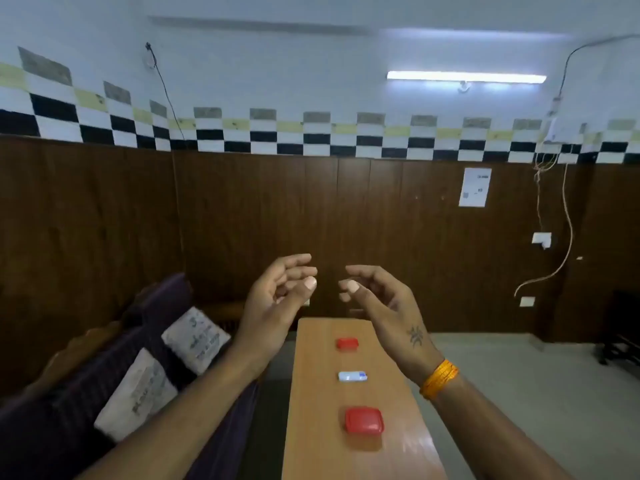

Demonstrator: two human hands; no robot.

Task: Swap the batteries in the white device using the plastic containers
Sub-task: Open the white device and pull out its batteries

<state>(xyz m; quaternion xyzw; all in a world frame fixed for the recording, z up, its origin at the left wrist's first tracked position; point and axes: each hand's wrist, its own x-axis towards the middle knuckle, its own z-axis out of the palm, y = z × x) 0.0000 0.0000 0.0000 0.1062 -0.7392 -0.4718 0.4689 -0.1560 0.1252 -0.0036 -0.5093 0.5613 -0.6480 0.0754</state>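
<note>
Hands: both raised in front of the wall, well above the table, palms turned toward each other, fingertips near but not touching.
Left hand point(277, 292): loosely open, fingers curled a bit, thumb sticking forward, holding nothing, touching nothing.
Right hand point(384, 303): same deal, relaxed and half-curled, empty; small dark tattoo on the back, orange thread band point(439, 379) round the wrist.
White device point(352, 376): lying flat about mid-table, bluish patch at its right end, between the two red boxes and apart from both.
Far red container point(347, 343): small, lid on, toward the far end of the table.
Near red container point(364, 420): looks bigger since it's closer, lid on, nearer the camera, sort of lined up with the other two things.
Batteries: can't make any out, too blurry to say anyway.
Table point(311, 427): long, narrow, light wood, running straight away from the camera.
Left side: dark sofa point(69, 420) with two pale printed cushions point(136, 393) leaning on it.
Room: dark wood panelling point(242, 220) down low, black-white-yellow checker tile strip above that, white wall up top with a lit tube light point(465, 77).
Wall bits: paper sheet point(474, 187) stuck on the panelling, loose cables point(564, 237) hanging on the right, grey floor beside the table.
</note>
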